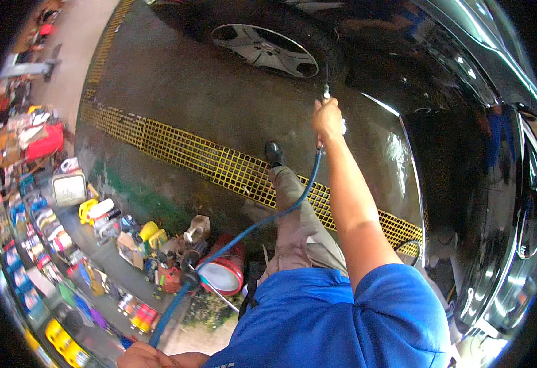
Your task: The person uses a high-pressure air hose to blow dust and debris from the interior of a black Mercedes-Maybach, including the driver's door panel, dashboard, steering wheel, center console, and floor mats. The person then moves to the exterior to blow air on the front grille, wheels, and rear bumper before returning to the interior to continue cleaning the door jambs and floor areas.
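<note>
My right hand [327, 118], arm stretched forward, is closed around a spray gun [327, 91]. Its metal nozzle points at the tyre and lower body of a black car [475, 193], just right of the spoked wheel [268, 51]. From the gun's base a blue hose [245, 232] curves down past my legs to the lower left. There my left hand [143, 355] is wrapped around the hose, partly cut off by the picture's edge. Most of the gun's body is hidden by my right fingers.
Yellow floor grating [204, 161] crosses the wet floor under my leg. A red bucket [225, 271] stands near my left side, beside tools and bottles. Shelves with several packaged goods [43, 230] line the left. A white square container [69, 188] stands near them.
</note>
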The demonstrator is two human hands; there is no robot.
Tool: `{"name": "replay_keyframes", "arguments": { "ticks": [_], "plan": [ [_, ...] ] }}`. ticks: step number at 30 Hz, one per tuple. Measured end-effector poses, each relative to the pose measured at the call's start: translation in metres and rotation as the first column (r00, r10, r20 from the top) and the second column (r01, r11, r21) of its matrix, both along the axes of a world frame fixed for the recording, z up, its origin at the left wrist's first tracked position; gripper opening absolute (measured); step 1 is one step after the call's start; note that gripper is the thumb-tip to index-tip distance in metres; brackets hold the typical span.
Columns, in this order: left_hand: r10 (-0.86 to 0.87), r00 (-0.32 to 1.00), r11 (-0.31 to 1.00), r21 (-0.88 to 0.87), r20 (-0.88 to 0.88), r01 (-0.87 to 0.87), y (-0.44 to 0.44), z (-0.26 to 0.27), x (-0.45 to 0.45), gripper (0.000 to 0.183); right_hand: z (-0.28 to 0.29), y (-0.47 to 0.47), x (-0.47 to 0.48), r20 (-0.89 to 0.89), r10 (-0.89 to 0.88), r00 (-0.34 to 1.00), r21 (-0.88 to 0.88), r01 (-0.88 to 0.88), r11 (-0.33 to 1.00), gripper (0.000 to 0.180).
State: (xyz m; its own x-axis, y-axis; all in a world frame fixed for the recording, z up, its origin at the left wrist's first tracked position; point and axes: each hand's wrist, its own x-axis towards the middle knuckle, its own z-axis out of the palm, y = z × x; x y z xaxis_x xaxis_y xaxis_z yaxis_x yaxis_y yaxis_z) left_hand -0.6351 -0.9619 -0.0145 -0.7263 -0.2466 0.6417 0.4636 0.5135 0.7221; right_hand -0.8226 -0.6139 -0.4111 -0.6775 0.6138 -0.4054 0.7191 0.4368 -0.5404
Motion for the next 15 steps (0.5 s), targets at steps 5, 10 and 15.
{"name": "replay_keyframes", "arguments": {
  "ticks": [5,10,15],
  "plan": [
    [-0.046,0.993,0.999,0.008,0.107,0.046,-0.023,-0.008,-0.136,0.031,-0.084,0.016,-0.016,0.129,-0.05,0.99,0.024,0.047,0.999,0.046],
    [-0.309,0.93,0.949,0.132,0.199,0.286,-0.045,-0.034,-0.215,0.032,-0.165,0.022,-0.05,0.219,-0.037,0.975,-0.044,0.047,0.998,0.046],
    [-0.278,0.911,0.958,0.024,0.304,0.284,-0.061,-0.047,-0.27,0.03,-0.215,-0.013,-0.115,0.218,-0.001,0.976,-0.287,0.065,0.956,0.047]
  ]
}}
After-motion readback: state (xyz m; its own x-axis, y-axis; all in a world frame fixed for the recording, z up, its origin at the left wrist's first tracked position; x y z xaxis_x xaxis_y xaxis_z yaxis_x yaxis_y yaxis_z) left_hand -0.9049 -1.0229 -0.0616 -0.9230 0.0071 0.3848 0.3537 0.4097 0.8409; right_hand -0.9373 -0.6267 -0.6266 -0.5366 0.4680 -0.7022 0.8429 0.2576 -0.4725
